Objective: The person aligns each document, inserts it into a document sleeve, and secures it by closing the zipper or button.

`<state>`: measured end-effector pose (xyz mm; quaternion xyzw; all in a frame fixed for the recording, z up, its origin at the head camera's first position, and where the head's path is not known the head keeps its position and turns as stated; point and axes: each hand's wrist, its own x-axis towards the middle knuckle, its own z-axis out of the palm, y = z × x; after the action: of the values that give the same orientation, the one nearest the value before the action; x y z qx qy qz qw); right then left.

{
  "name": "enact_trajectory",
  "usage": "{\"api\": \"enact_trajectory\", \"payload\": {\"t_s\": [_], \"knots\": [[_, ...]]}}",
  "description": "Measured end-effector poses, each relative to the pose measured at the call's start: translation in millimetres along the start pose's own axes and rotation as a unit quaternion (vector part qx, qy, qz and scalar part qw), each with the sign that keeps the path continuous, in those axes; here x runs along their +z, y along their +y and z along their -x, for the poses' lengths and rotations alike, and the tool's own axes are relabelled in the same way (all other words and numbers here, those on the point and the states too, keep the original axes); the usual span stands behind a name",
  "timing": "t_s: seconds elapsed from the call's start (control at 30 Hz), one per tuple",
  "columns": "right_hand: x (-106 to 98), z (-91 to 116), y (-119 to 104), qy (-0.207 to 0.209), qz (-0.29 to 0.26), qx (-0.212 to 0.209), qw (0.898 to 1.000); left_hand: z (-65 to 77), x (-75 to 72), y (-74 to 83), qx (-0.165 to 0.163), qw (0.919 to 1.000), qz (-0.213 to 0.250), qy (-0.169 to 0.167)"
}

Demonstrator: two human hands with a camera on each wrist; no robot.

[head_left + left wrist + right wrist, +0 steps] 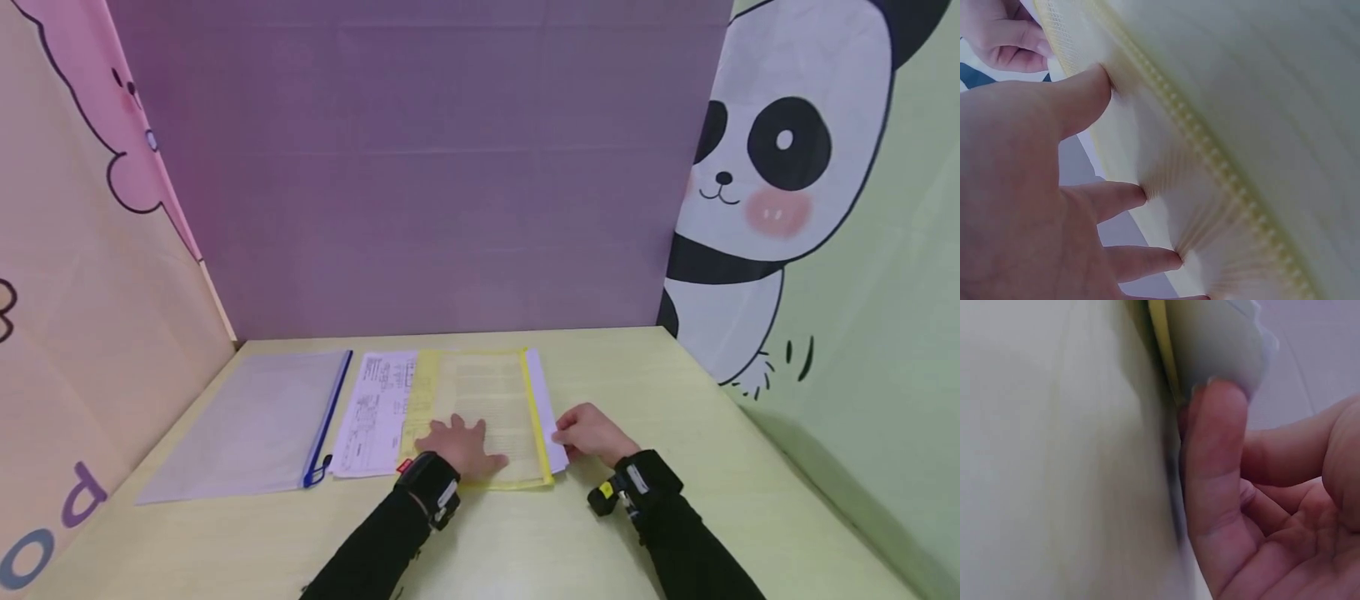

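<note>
A yellow zip document bag point(491, 383), see-through with a mesh weave, lies flat in the middle of the table. My left hand point(459, 450) rests on its lower part with spread fingers; in the left wrist view the fingertips point(1100, 84) press dents into the sheet. White paper point(546, 400) sticks out past the bag's right edge. My right hand point(592, 432) pinches the lower right corner of this paper point(1216, 337) between thumb and fingers. Printed sheets point(371, 417) show left of the bag. Whether they lie inside or under it, I cannot tell.
A clear document bag point(247, 425) with a blue zip edge point(330, 417) and pull lies on the left of the pale wooden table point(540, 550). A purple panel point(450, 167) stands behind the table, and patterned walls flank both sides.
</note>
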<state>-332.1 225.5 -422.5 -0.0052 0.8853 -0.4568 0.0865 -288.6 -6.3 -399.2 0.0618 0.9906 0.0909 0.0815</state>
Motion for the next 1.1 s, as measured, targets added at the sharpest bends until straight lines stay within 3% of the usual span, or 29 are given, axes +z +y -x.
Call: {"api": "enact_trajectory", "payload": {"t_s": [0.43,0.7,1.1], "knots": [[-11.2,2.8,4.3,-0.023,-0.039,0.022,0.999,1.9,3.1,0.5,0.001,0.9999,0.008,0.011],[-16.1,4.3,7.7,-0.009,-0.013,0.017,1.000,3.7,-3.4,-1.9,-0.018,0.9992,0.036,0.007],[-4.9,0.0,3.8,-0.003,0.003,-0.012,1.000,4.1,-5.0,3.0,-0.034,0.9993,-0.016,0.004]]}}
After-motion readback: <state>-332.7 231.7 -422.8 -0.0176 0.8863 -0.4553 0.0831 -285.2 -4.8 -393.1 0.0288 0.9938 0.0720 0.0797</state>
